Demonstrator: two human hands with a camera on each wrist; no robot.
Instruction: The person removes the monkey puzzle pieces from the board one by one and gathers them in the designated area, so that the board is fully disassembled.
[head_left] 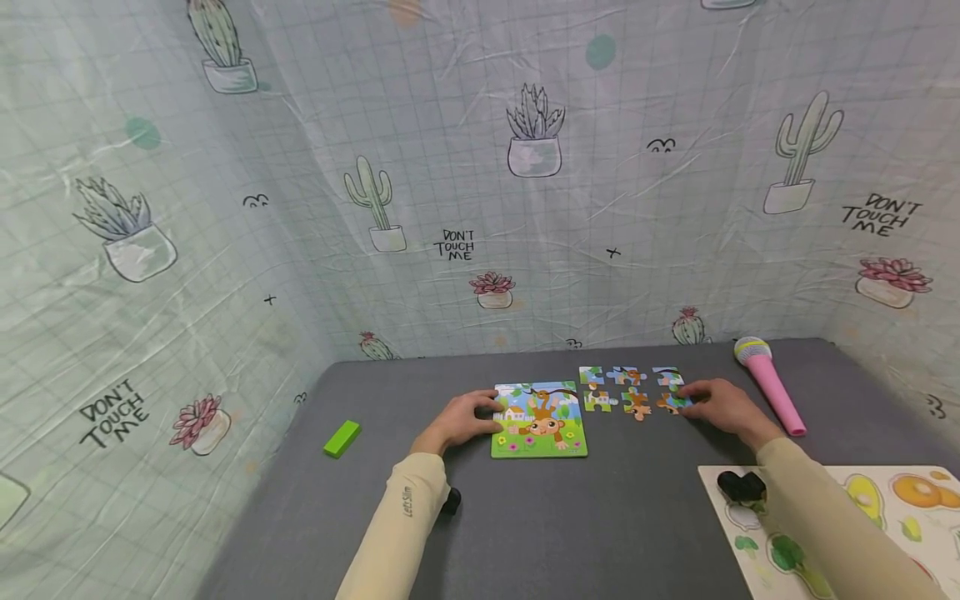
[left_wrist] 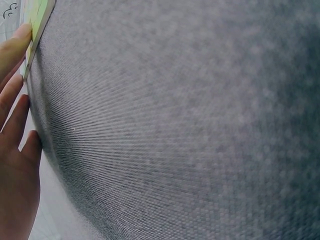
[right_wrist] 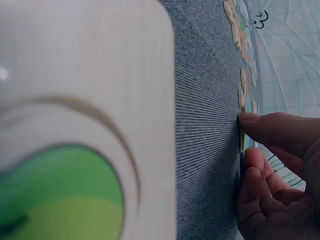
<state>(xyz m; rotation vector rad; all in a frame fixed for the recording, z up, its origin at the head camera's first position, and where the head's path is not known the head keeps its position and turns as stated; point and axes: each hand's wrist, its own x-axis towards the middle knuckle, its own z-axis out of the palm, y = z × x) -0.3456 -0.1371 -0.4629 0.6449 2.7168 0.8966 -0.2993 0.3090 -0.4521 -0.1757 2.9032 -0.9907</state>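
A square monkey puzzle (head_left: 542,421) with a green lower edge lies on the grey table. My left hand (head_left: 467,419) rests at its left side, thumb and fingertips touching the edge; in the left wrist view the fingers (left_wrist: 16,120) are fairly straight. To the right of the puzzle, several loose jigsaw pieces are laid out in two rows. My right hand (head_left: 723,406) pinches the front right puzzle piece (head_left: 674,403) at its right side. The right wrist view has the thumb (right_wrist: 275,129) on the piece's near edge, with the other fingers curled beside it.
A pink toy microphone (head_left: 776,392) lies right of my right hand. Under my right forearm is a white vegetable board (head_left: 720,500), its edge large in the right wrist view. A green block (head_left: 342,438) lies far left. A patterned cloth (head_left: 420,308) hangs behind the table.
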